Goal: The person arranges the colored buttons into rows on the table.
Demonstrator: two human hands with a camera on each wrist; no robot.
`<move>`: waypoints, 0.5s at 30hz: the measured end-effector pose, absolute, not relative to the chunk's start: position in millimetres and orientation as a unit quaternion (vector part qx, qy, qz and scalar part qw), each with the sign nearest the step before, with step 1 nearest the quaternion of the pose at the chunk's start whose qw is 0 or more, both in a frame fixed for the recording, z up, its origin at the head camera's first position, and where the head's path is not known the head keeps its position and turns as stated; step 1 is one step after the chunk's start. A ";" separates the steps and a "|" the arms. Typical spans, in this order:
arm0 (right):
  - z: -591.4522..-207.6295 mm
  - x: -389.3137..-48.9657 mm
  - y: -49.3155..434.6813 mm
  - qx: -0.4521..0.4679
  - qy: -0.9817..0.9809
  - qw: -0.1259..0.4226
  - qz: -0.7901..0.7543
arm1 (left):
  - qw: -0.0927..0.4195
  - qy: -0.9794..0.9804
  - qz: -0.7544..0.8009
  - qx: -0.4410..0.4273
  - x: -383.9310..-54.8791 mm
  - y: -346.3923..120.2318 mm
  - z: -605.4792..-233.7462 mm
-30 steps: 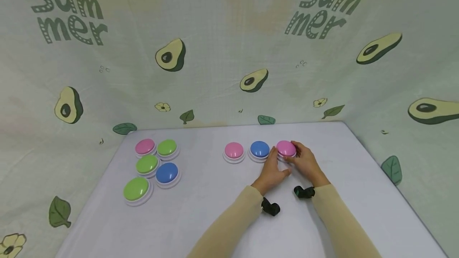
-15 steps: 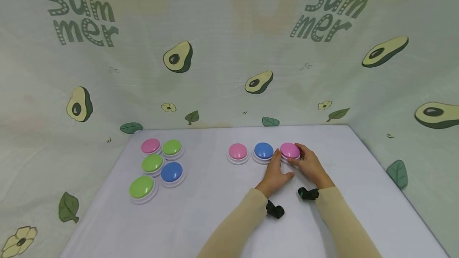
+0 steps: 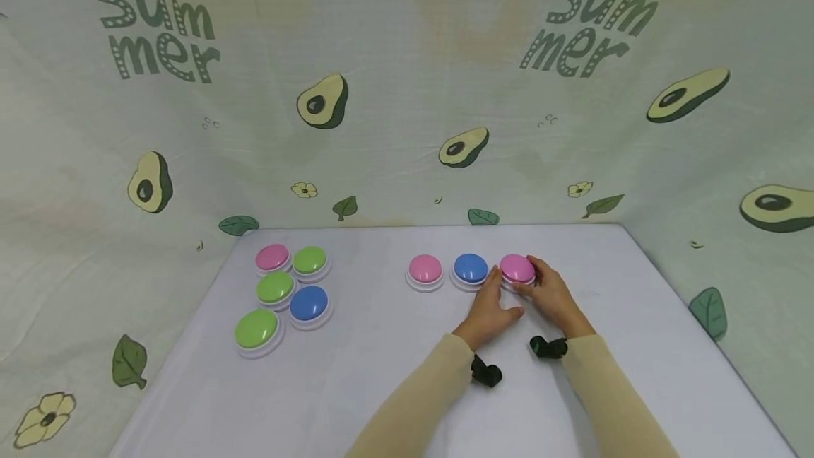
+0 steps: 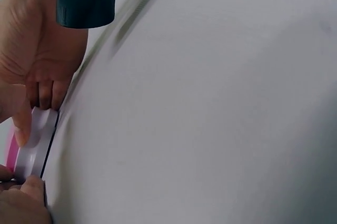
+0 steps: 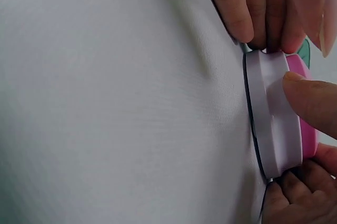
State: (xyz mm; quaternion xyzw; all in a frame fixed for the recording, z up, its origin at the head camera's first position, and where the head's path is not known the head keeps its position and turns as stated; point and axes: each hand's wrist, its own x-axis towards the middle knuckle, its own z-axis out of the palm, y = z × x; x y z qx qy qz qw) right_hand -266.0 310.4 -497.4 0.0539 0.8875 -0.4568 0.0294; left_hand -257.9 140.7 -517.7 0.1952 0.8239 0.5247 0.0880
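Observation:
Both hands are at a pink push button [image 3: 517,268] with a white base, the rightmost of three in a row at the back of the table. My right hand [image 3: 552,297] grips it, fingers round its right side, thumb [image 5: 310,95] against the front of the base. My left hand [image 3: 488,313] touches the base's left side with fairly straight fingers [image 5: 255,2], thumb held off. The base sits flat on the white table [image 5: 131,103]. Just left of it stands a blue button [image 3: 470,268], then another pink button [image 3: 425,269].
Several more buttons cluster at the table's left: a pink button [image 3: 272,257], a blue button [image 3: 309,304] and green ones, the nearest green button [image 3: 256,329] set closest to the front. A printed cloth [image 3: 394,90] hangs behind the table and along its sides.
The head view has shifted slightly, so the scene sits a little further right in it. Hands and buttons keep about the same places on the table.

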 end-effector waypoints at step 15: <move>-487.8 -243.7 270.4 0.053 0.929 -0.109 -0.349 | 0.124 0.784 0.560 0.237 -233.7 97.0 -513.0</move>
